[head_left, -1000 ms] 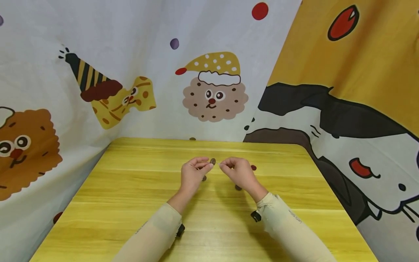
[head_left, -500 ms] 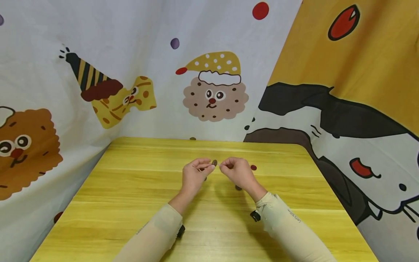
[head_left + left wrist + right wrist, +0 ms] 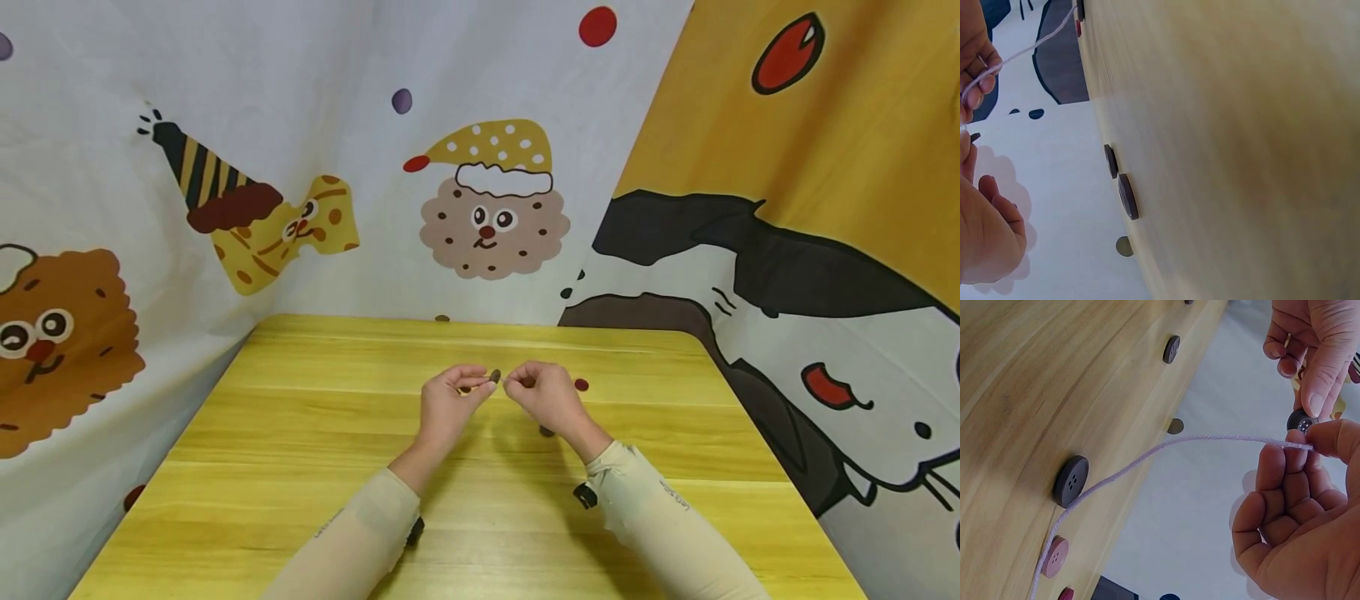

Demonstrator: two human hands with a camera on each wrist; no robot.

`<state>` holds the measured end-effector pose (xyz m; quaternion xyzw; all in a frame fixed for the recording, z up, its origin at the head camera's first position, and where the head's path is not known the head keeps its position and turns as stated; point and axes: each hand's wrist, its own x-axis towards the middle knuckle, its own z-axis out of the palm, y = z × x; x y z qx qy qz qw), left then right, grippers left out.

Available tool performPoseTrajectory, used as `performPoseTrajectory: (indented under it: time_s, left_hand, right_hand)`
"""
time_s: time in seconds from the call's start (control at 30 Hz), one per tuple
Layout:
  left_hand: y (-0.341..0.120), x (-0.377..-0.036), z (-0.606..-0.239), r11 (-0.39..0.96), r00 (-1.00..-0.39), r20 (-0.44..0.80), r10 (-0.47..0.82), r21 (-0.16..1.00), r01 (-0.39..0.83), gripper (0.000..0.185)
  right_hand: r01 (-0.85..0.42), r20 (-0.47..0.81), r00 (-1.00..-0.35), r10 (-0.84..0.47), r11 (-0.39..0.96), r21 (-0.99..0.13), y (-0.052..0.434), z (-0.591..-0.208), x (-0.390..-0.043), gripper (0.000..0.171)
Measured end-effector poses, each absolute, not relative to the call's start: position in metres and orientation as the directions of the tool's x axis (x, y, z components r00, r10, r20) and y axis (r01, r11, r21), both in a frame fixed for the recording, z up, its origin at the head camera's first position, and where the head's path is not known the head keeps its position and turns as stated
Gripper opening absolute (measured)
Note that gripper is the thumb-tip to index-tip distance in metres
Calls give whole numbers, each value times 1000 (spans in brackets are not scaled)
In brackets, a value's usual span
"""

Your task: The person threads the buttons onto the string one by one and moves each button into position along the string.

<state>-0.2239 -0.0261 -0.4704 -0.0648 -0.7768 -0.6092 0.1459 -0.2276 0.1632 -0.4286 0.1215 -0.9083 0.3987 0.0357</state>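
Above the middle of the yellow wooden table (image 3: 300, 433), my left hand (image 3: 486, 385) pinches a small dark grey button (image 3: 494, 376) between thumb and finger. My right hand (image 3: 513, 383) is just to its right and pinches the end of a lilac thread (image 3: 1210, 439). In the right wrist view the thread end sits in my right fingertips (image 3: 1329, 437), directly below the button (image 3: 1302, 421). The thread runs down to the table past a dark button (image 3: 1071, 480) and a pink one (image 3: 1055, 556).
Loose buttons lie on the table: a red one (image 3: 581, 385), a dark one (image 3: 546, 431) by my right wrist, and two dark ones (image 3: 1127, 196) near the far edge. Cartoon-print cloth walls (image 3: 487, 200) close in the table at the back and both sides.
Both hands have sunk slightly and drawn closer together. The button in my left hand now sits right beside my right fingertips.
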Motion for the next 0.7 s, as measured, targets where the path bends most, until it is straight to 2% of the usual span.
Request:
performPoseTrajectory:
  time_s: [0.4, 0.7]
  left_hand:
    - [-25, -220, -466, 408, -908, 414, -61, 841, 355, 19]
    - [-23, -220, -468, 472, -890, 455, -42, 794, 384, 20]
  right_hand:
    - [-234, 150, -972, -182, 664, -711, 162, -429, -228, 16]
    - [-234, 150, -972, -183, 647, -726, 161, -430, -227, 15]
